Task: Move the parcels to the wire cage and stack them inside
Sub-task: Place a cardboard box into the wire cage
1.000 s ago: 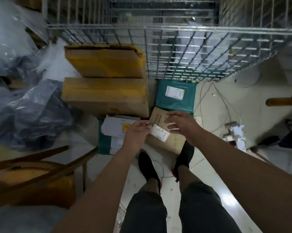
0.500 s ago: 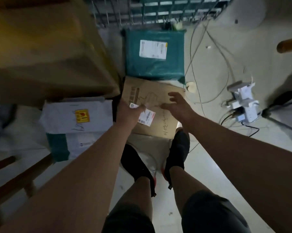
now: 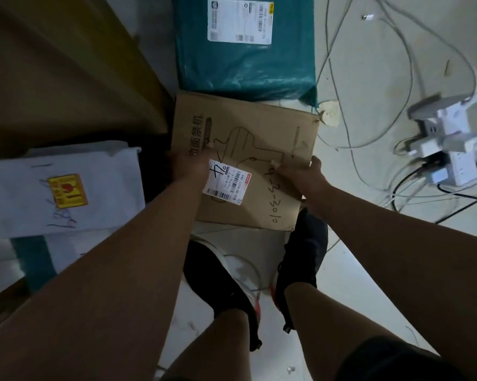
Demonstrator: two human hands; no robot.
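Observation:
A flat brown cardboard parcel (image 3: 248,149) with a white shipping label and handwriting lies on the floor in front of my feet. My left hand (image 3: 189,166) grips its left edge, fingers tucked down beside it. My right hand (image 3: 297,171) grips its right edge, thumb on top. Just beyond it lies a teal plastic-wrapped parcel (image 3: 248,59) with a white label. A white parcel (image 3: 64,188) with a yellow sticker lies to the left. The wire cage is out of view.
A large brown cardboard box (image 3: 61,70) fills the upper left, close beside the brown parcel. A white power strip (image 3: 449,144) and loose cables (image 3: 350,86) lie on the pale floor to the right. My black shoes (image 3: 303,251) stand right behind the parcel.
I have bent down closer; the cage has left the view. Both hands, hovering over the brown parcel before, have come down and closed on its left and right edges.

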